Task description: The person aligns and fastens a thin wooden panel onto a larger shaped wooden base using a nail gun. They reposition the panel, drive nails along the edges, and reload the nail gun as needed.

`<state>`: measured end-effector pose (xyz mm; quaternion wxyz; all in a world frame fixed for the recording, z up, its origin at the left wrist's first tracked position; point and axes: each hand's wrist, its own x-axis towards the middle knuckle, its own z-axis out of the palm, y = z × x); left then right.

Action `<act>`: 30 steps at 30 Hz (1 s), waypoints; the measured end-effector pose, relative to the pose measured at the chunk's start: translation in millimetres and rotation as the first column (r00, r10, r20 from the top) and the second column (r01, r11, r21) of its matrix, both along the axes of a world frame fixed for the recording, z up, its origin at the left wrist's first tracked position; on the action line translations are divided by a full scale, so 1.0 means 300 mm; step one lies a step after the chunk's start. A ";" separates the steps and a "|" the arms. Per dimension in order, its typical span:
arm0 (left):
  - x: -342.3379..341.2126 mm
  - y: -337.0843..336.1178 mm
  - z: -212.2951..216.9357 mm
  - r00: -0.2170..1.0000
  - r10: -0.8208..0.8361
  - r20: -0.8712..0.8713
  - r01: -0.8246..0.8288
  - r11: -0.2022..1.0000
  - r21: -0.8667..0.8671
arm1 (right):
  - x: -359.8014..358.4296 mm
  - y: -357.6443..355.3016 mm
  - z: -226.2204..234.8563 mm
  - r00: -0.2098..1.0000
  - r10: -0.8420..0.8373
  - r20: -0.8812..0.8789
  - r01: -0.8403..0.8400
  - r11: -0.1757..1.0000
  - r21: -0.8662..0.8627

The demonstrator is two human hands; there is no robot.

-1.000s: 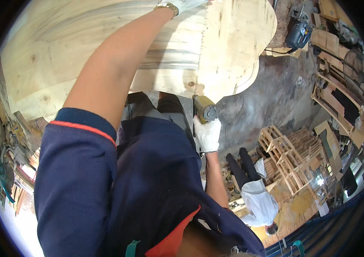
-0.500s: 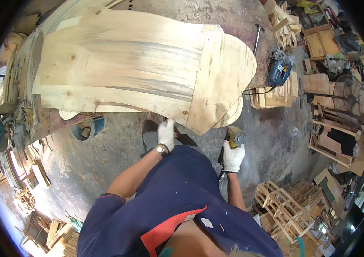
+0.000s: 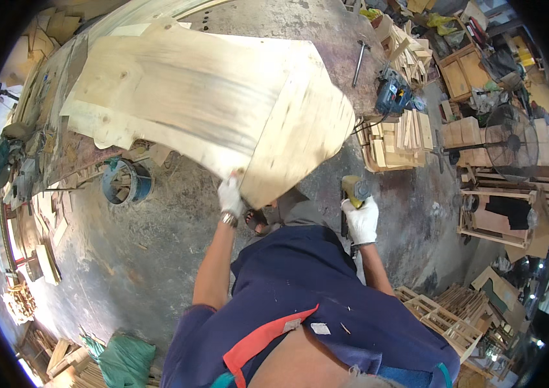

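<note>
Left hand, gloved, grips the lower corner of the big plywood panel resting tilted on the worktop; right hand clutches a yellow power tool (type unclear). Best to steady the panel before bringing the tool in.

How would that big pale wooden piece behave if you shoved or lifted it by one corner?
The wooden piece looks stiff: its boards hold flat with no sag. It is probably heavy and awkward, being far wider than the gloved left hand at its corner. Standing on a curved edge, it may rock or tip.
</note>
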<state>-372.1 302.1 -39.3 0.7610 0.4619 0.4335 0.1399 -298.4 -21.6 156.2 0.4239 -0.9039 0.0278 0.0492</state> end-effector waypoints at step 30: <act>-0.752 0.174 0.166 0.454 0.366 -0.812 -0.157 0.930 0.331 | 1.662 0.009 -0.342 0.528 0.494 0.691 -0.059 0.832 -0.551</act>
